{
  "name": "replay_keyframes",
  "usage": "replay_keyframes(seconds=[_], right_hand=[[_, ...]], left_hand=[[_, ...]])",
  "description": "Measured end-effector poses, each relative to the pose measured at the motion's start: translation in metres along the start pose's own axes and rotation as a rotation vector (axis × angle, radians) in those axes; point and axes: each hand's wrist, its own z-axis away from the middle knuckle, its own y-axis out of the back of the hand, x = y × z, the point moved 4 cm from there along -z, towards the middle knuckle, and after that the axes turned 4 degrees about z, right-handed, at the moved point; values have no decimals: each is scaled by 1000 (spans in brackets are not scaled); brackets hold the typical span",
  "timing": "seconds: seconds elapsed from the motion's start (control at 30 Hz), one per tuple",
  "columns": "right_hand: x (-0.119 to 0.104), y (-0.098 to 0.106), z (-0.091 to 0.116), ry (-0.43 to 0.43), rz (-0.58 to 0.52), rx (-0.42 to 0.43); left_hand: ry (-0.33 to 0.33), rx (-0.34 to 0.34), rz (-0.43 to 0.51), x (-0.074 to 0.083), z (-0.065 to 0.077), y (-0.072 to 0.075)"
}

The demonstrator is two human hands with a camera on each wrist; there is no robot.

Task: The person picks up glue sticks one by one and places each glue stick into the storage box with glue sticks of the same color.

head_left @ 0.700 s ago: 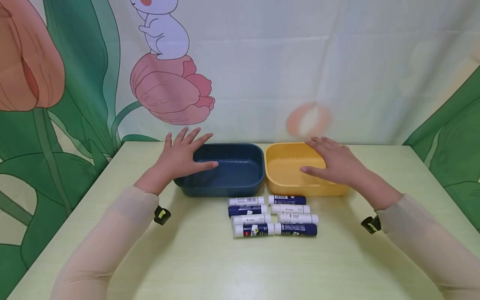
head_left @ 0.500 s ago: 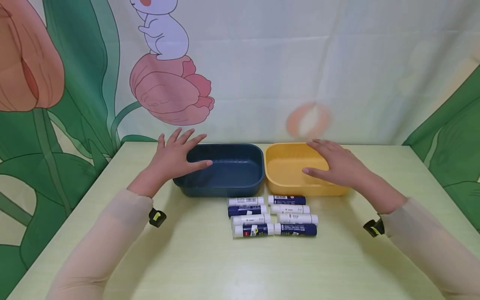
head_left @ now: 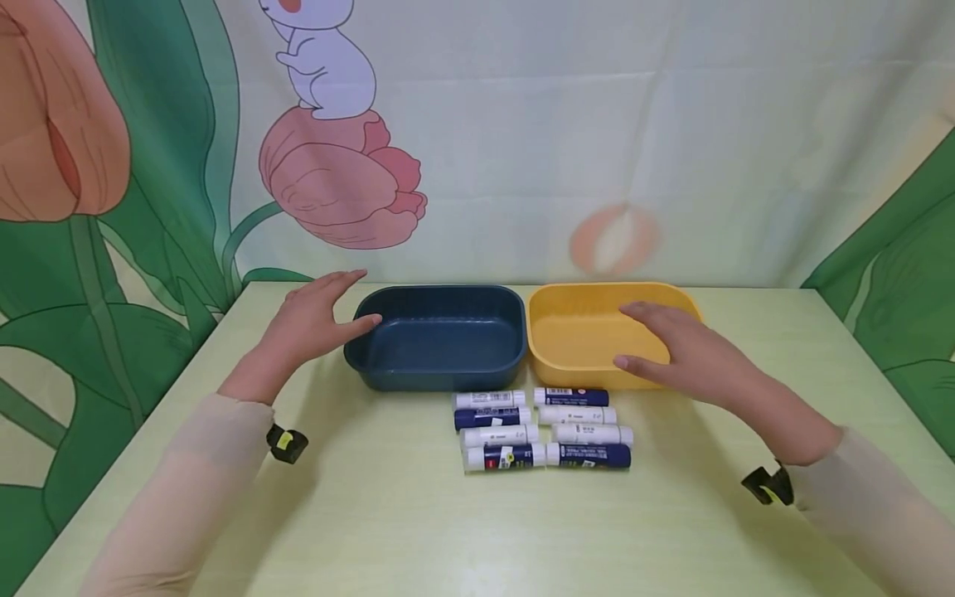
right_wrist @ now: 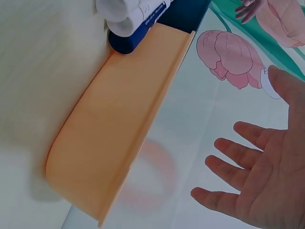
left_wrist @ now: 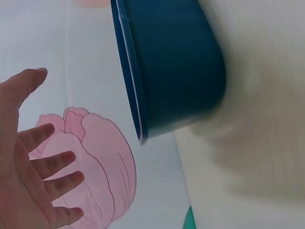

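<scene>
My left hand (head_left: pixel 306 319) hovers at the left end of a dark blue plastic bin (head_left: pixel 448 344), its thumb tip overlapping the rim in the head view. Seen from the left wrist, its fingers (left_wrist: pixel 52 164) are spread, with a gap to the bin's wall. My right hand (head_left: pixel 697 352) is held over the right part of a yellow bin (head_left: pixel 570 336), thumb apart from extended fingers; the right wrist view shows its palm holding nothing. In front of the bins lie several glue sticks in two columns, some white (head_left: pixel 593 434), some navy (head_left: pixel 589 456).
Both bins stand side by side at the back of the pale table (head_left: pixel 418 531). Behind them hangs a cloth backdrop (head_left: pixel 507 166) printed with flowers and a white animal. A black strap device (head_left: pixel 287 444) sits at the left wrist, another (head_left: pixel 768 485) at the right.
My left hand has moved left, off the blue bin's interior, and turned so its fingers line up. The right hand has drawn a little right and nearer. Bins and glue sticks stay put.
</scene>
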Motion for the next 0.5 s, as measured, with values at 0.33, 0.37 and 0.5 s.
replay_keyframes(seconds=[0.33, 0.37, 0.5], right_hand=[[-8, -10, 23, 37, 9, 40], [-9, -12, 25, 39, 11, 40], [-15, -20, 33, 43, 28, 29]], left_hand=[[87, -43, 147, -25, 3, -6], [96, -48, 163, -28, 3, -7], [144, -84, 228, -37, 3, -12]])
